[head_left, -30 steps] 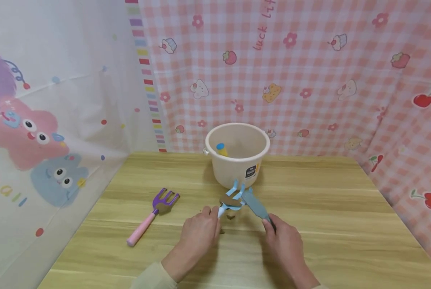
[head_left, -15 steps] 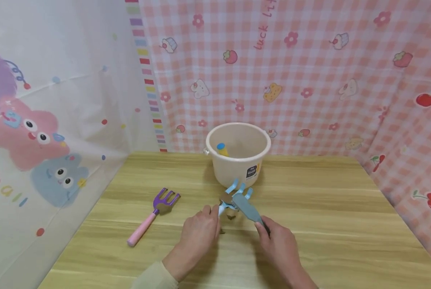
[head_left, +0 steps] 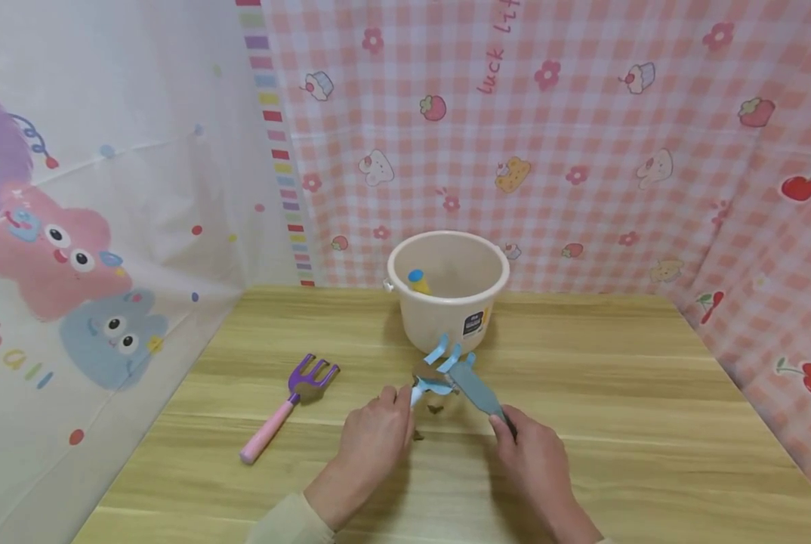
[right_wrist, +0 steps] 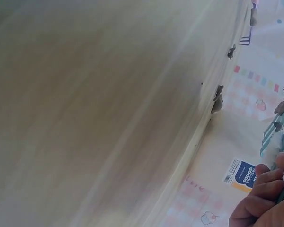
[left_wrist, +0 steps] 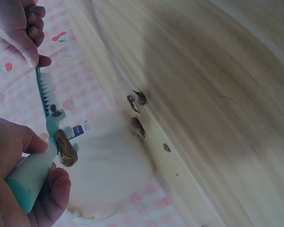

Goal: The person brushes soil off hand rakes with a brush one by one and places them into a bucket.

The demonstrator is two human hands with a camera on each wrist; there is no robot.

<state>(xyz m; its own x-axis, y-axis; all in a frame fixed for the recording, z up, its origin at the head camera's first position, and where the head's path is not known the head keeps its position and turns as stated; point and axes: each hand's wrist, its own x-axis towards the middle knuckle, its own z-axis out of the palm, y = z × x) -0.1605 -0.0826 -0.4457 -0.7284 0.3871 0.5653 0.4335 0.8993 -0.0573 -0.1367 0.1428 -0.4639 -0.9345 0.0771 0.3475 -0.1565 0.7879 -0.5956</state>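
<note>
My left hand (head_left: 377,431) grips the pale handle of a light blue fork (head_left: 436,386), its tines pointing toward the bucket. Brown clumps cling to the fork; in the left wrist view a large brown clump (left_wrist: 66,148) sits near the handle. My right hand (head_left: 535,457) holds a grey-green brush (head_left: 476,391) by its handle. Its head lies against the fork, and white bristles (left_wrist: 48,88) show in the left wrist view. Small brown bits (head_left: 435,409) lie on the table below the fork.
A cream bucket (head_left: 435,325) stands behind the fork, with a blue-and-yellow item (head_left: 417,281) inside. On the left lies a purple fork with a pink handle (head_left: 266,432), brown matter on its head. A pink checked cloth (head_left: 568,136) hangs at the back.
The brush first moved left across the light blue fork, then slightly back to the right. My right hand moved with it; my left hand has stayed nearly still.
</note>
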